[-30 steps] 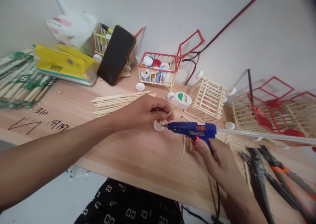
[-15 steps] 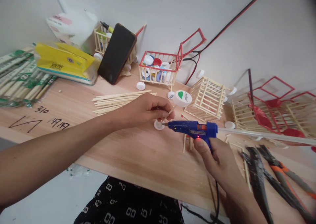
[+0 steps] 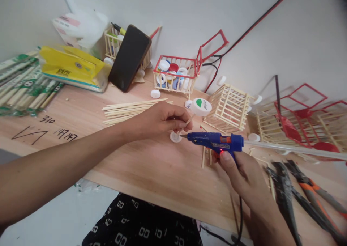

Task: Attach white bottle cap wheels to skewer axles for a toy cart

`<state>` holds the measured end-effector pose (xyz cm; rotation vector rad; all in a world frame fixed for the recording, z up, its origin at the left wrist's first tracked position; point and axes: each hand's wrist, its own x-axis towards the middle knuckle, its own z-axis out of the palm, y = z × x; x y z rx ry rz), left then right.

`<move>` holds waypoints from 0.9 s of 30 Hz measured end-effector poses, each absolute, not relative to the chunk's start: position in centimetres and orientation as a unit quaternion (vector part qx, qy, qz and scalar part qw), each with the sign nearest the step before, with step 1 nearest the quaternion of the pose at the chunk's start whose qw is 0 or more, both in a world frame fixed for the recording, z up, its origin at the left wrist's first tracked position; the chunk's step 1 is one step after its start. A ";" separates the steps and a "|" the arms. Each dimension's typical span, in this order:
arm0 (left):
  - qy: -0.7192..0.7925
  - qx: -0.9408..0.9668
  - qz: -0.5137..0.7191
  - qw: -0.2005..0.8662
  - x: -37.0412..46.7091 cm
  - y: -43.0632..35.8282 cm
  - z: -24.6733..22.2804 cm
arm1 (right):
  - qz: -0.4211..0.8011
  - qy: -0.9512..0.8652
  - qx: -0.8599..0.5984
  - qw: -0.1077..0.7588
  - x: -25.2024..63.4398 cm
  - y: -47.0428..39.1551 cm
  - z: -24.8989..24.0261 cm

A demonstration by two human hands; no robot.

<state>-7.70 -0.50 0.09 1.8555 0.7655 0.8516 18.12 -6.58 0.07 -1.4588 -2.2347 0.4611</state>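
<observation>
My left hand (image 3: 175,117) pinches a thin wooden stick (image 3: 190,119) between thumb and fingers. Just past the stick's upper end is a white bottle cap with a green leaf (image 3: 201,107); whether they are joined, I cannot tell. Below the fingertips sits a small whitish cap (image 3: 176,137), partly hidden by them. My right hand (image 3: 241,173) is wrapped round a blue glue gun (image 3: 214,140) with its red light on. Its nozzle points left, close to the whitish cap, and a clear glue stick (image 3: 292,147) extends from its back.
Loose wooden sticks (image 3: 121,111) lie behind my left wrist. A red-rimmed stick cart (image 3: 176,74) holds bottle caps; beside it is a plain stick cart (image 3: 229,106). A phone (image 3: 130,58) leans at the back. Pliers (image 3: 283,188) lie at right, and a black cord (image 3: 240,217) hangs from the gun.
The glue gun has drawn back slightly to the right, its nozzle now farther from my left fingertips. My left hand keeps its pinch on the stick.
</observation>
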 end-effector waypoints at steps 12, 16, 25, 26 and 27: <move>0.306 0.761 0.342 0.459 -7.7 -0.5 0.1 | 0.139 -0.821 -0.514 0.207 17.7 -6.7 -0.4; 0.301 0.764 0.344 0.456 -7.8 -0.5 0.1 | 0.121 -0.830 -0.505 0.204 17.7 -6.7 -0.5; 0.294 0.775 0.343 0.442 -7.8 -0.4 0.0 | 0.078 -0.842 -0.493 0.203 17.7 -6.5 -0.6; 0.292 0.776 0.344 0.440 -7.8 -0.4 0.0 | 0.081 -0.841 -0.494 0.202 17.6 -6.5 -0.6; 0.290 0.778 0.344 0.438 -7.9 -0.4 0.0 | 0.084 -0.840 -0.496 0.201 17.6 -6.5 -0.5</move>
